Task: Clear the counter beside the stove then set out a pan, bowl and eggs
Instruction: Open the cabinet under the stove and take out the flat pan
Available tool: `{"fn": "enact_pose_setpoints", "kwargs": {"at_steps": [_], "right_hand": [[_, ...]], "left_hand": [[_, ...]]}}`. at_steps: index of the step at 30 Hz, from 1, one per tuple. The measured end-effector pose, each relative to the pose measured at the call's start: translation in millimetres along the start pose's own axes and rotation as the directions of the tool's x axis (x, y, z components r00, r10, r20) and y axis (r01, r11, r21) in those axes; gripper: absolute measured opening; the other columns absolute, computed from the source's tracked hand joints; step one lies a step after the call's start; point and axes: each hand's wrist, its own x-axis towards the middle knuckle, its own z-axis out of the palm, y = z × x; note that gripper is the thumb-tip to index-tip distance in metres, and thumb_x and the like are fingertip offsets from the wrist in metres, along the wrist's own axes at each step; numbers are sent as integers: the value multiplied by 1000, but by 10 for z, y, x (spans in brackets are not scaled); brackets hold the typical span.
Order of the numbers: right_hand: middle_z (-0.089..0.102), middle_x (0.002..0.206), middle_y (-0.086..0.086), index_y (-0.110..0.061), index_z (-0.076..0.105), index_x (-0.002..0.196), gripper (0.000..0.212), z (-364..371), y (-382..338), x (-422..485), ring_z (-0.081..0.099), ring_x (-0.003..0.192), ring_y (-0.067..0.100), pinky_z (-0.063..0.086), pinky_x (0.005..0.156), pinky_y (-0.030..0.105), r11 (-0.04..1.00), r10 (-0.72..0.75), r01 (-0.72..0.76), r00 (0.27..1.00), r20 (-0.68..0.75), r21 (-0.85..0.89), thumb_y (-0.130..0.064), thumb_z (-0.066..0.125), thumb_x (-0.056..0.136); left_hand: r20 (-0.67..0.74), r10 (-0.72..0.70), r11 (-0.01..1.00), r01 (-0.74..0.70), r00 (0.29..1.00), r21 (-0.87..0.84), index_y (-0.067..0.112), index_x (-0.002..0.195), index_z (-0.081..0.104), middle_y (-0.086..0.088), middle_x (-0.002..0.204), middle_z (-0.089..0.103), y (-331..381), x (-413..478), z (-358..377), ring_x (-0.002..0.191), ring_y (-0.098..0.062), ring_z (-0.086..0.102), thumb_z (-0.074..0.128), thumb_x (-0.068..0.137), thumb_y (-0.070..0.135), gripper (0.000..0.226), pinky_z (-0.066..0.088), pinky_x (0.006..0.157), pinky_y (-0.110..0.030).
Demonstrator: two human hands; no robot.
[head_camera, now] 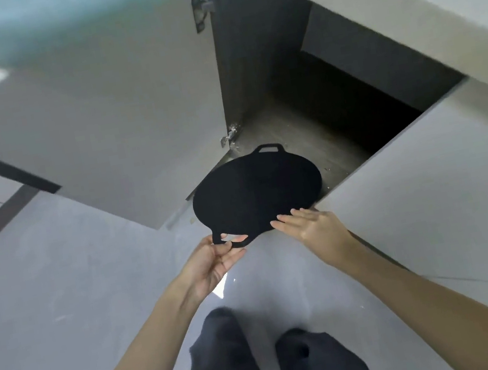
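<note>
one pan (pixel 257 192), handle (pixel 243 243) in curled left fingers (pixel 232 255), flat right fingers (pixel 282 223) against rim

My left hand (pixel 214 263) pinches the near loop handle (pixel 241 244) of the flat black pan (pixel 257 192). My right hand (pixel 315 229) lies flat, its straight fingers (pixel 279 224) touching the pan's edge. Past my fingers, the cupboard (pixel 323 125) is open. Below them, my dark socks (pixel 221 361) stand on the grey floor (pixel 60 298).

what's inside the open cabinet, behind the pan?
Bare, scuffed cabinet floor shows. The black pan, held by the left hand, covers the front part; the back is too dark to tell.
</note>
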Motion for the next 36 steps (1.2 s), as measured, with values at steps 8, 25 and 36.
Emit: {"fn": "enact_pose_setpoints", "kwargs": {"at_steps": [8,25,36], "right_hand": [[74,103,1,-14,75,106,67,-1346,-658,-298,72,91,21,57,70,24,989,-136,138,990,-44,44,14,84,46],[68,117,2,-15,67,119,58,-2535,-2327,-989,64,90,21,48,64,26,954,-295,292,954,-49,-68,12,71,67],[69,112,1,-16,69,115,64,-2988,-2844,-1516,63,81,20,48,54,26,971,-144,97,968,-207,-220,14,77,60]], "left_hand": [[-63,47,985,-57,997,-165,1,109,50,-23,110,67,27,-1602,190,88,-29,72,36,91,-19,31,60,74,-33],[88,260,965,-255,961,-63,9,126,44,-21,109,69,-347,-3961,-376,104,-29,68,40,93,-14,40,54,90,-31],[374,255,930,-332,892,156,8,129,43,-20,109,70,-184,-4485,-355,104,-29,68,42,93,-14,41,55,88,-30]]}}
